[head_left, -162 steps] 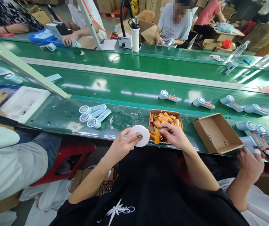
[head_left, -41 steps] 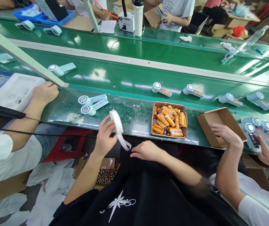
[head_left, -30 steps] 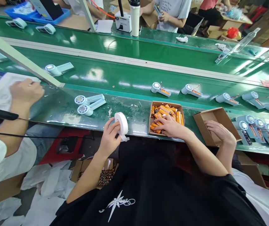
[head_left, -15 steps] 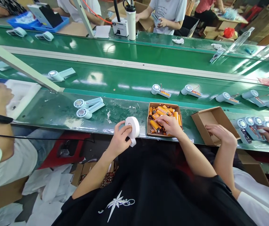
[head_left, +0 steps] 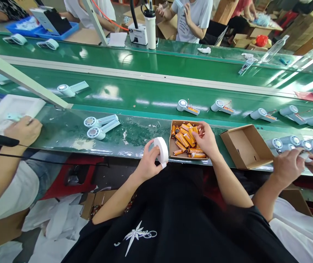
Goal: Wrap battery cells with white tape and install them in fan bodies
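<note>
My left hand (head_left: 148,160) is closed around a roll of white tape (head_left: 163,150), held upright just off the table's near edge. A short loose end hangs from the underside of the roll. To its right sits a small cardboard box (head_left: 175,154) full of orange cylindrical batteries (head_left: 182,138). My right hand (head_left: 207,141) reaches into the box's right side, thumb and fingers curled about an orange battery among the others. The fingers partly hide that battery.
Pale blue fan housings (head_left: 96,133) lie left on the table; others with batteries and wires (head_left: 191,109) rest on the green belt (head_left: 145,95). An open cardboard box (head_left: 246,148) stands right. Co-workers' hands (head_left: 289,166) (head_left: 25,131) work on both sides. A slanted metal post (head_left: 27,78) crosses left.
My right hand has shifted to the right side of the battery box. My left hand has moved slightly right with the tape. The right co-worker's hand has left the open box.
</note>
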A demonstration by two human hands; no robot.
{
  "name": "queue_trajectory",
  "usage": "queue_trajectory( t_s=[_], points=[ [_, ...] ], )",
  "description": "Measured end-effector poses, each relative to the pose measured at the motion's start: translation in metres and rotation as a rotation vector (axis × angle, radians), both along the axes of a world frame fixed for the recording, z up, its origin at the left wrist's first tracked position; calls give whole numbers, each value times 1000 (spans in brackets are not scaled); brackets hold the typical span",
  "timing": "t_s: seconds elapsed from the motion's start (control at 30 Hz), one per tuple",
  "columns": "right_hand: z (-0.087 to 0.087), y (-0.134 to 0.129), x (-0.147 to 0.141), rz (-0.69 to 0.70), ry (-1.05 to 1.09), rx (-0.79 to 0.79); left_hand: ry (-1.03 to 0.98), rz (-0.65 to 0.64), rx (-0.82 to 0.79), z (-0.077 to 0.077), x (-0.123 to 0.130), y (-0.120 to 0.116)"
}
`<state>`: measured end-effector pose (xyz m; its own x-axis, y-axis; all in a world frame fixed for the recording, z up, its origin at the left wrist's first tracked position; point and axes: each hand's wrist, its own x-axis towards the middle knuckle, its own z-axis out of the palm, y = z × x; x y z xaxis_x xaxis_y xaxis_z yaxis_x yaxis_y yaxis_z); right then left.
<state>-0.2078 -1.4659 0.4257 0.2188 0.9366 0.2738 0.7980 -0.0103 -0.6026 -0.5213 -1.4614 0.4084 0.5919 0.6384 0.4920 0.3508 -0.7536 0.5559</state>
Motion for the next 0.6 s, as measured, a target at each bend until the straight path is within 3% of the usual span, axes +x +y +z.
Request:
queue_trajectory(
  t_s=[0.07, 0.2, 0.43, 0.6],
  points=[
    [-4, -4, 10, -61, -35, -36, 10, 10, -29, -3, -1, -1],
    [-3, -8, 12, 38, -156, -114, 29, 20, -47, -6, 0, -2],
    [-13, -4, -12, -114, -343, 29, 64, 19, 24, -8, 3, 0],
    [-15, 4, -17, 3, -487, 55, 101, 20, 158, -11, 0, 3]
  ],
)
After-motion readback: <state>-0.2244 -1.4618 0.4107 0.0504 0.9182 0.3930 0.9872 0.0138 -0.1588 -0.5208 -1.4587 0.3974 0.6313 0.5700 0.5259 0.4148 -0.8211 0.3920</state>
